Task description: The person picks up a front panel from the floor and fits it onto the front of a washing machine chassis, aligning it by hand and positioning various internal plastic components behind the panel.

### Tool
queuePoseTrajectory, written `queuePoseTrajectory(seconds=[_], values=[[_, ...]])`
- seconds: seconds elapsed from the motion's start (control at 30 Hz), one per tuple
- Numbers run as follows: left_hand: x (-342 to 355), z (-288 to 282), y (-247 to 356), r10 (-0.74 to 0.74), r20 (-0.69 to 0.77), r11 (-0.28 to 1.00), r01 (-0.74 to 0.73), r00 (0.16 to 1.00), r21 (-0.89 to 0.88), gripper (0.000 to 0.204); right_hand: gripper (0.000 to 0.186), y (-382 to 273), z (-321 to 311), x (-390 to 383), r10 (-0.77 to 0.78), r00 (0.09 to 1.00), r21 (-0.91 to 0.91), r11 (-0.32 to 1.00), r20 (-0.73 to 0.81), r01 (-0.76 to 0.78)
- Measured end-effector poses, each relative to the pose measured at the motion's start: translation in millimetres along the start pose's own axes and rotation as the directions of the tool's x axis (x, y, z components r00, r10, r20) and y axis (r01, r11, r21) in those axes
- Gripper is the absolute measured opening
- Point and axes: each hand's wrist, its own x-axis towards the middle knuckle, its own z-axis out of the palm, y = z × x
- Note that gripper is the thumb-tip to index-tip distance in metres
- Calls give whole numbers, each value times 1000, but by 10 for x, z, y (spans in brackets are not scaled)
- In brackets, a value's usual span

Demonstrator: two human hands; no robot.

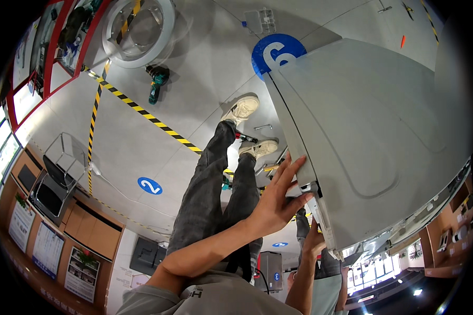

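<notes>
A large grey appliance cabinet [373,131] fills the right side, its narrow front edge facing me. My left hand [273,202] reaches across to that edge, fingers stretched and thumb apart, touching it around a small dark-and-metal fitting [311,188]. A pale bit shows between thumb and forefinger; I cannot make out what it is. Lower down, my right hand [314,242] grips the same cabinet near its bottom corner in the picture, some fingers hidden by the edge.
On the floor lie a green cordless drill [156,84], a round grey door ring [139,62], a clear parts box [260,21] and a hex key [263,127]. More tools lie by my shoes [242,108]. Striped tape [142,111] crosses the floor. Another person [327,287] stands behind the cabinet's lower corner.
</notes>
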Motion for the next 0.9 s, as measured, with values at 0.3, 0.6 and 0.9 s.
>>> queuePoseTrajectory(seconds=[0.3, 0.6, 0.9], values=[[854, -386, -668, -358, -245, 900, 263, 901, -349, 70, 38, 248, 86, -48, -299, 954, -323, 906, -37, 272], [2857, -1285, -2143, -522, -100, 692, 352, 847, -630, 45, 45, 566, -33, -109, -303, 951, -419, 858, 53, 297], [3094, -1298, -2270, -464, -37, 552, 256, 885, -793, 40, 52, 691, -139, -421, -265, 940, -627, 701, 213, 340]])
